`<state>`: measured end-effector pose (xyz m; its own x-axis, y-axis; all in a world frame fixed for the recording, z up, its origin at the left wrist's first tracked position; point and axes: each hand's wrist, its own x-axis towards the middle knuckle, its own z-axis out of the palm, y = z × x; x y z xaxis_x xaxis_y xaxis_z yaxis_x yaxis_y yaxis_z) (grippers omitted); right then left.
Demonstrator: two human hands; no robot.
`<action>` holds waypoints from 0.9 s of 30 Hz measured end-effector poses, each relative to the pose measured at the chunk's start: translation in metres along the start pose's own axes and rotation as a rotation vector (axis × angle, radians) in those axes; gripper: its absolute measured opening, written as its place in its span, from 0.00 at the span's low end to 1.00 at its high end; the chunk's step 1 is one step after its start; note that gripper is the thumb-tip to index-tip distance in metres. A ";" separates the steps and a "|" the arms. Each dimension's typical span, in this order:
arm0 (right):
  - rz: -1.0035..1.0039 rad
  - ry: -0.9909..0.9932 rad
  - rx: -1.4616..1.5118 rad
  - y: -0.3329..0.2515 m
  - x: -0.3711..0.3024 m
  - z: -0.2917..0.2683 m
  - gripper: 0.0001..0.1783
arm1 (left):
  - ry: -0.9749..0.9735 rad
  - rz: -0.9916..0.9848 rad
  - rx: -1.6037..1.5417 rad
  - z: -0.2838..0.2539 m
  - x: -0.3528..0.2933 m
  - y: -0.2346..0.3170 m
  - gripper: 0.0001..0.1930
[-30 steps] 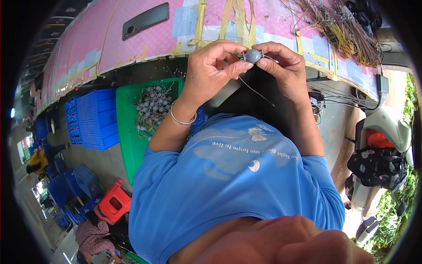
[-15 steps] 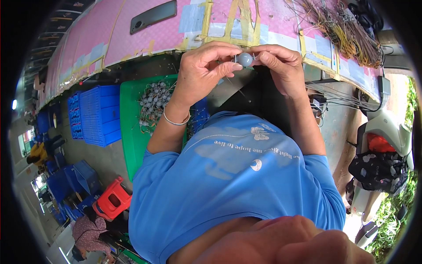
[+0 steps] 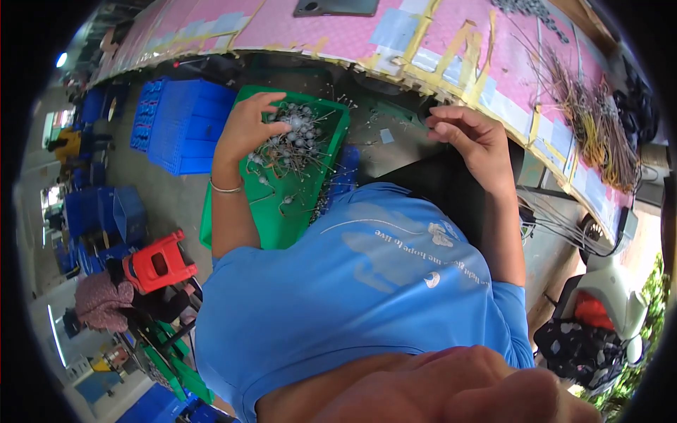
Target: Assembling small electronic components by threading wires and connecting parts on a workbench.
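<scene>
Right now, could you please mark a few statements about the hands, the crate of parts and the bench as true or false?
1. The left hand reaches into the green crate among round grey wired parts. True.
2. The right hand grips one of those parts. False: it shows none and is held near the edge of the pink bench.
3. A blue crate sits beside the green one. True.
4. The stool on the floor is yellow. False: it is red.
5. A bundle of wires lies on the bench beyond the right hand. True.
</scene>
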<state>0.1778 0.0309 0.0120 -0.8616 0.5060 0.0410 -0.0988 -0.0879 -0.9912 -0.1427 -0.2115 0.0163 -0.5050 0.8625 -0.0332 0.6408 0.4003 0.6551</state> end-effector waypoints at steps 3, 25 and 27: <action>0.081 -0.065 -0.124 0.004 -0.002 -0.001 0.12 | 0.217 0.040 0.204 -0.006 0.014 -0.017 0.20; 0.084 0.486 -0.296 -0.013 -0.019 -0.090 0.12 | 0.223 0.466 0.316 -0.007 0.208 -0.007 0.16; 0.041 0.605 -0.413 -0.009 -0.011 -0.101 0.12 | 0.290 0.519 0.309 -0.008 0.207 -0.008 0.15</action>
<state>0.2386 0.1122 0.0075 -0.4231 0.9050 0.0444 0.2265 0.1531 -0.9619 -0.2575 -0.0384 0.0099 -0.1939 0.8663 0.4604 0.9568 0.0633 0.2837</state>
